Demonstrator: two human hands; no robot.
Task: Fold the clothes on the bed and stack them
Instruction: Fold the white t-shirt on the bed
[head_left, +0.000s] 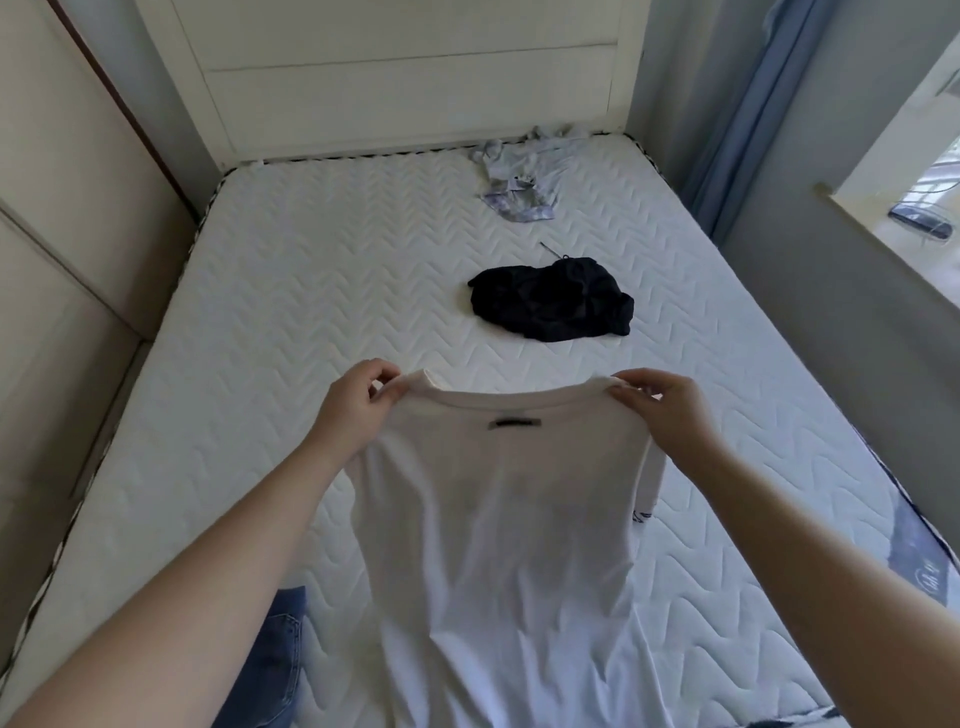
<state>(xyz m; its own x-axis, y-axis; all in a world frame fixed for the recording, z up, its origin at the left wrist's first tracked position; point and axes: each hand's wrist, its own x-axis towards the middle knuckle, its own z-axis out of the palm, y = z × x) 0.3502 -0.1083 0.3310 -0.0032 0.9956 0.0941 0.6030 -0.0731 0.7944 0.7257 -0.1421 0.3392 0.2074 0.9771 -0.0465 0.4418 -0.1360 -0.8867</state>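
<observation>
White t-shirt (498, 519) is held up over the bed (260, 322) by its shoulders, pinched by left hand (353, 410) & right hand (670, 415). Crumpled black garment (550, 301) lies mid-mattress; pale tie-dye garment (519, 176) near headboard (405, 78), jeans (275, 649) at bottom left.

At the centre of the frame we see a white shirt (498, 519) with a small dark label just below its collar. Behind it, a little right of centre, lies a black garment (550, 301), plain, with no pattern we can make out. In the upper right of the bed lies a crumpled pale lavender garment (519, 176) with mottled white and purple patches. At the lower left we see blue denim (270, 660). The mattress (311, 291) is white, quilted in a wavy chevron pattern. We see a cream-white headboard (415, 78) at the top and a light blue curtain (737, 119) at the upper right.
</observation>
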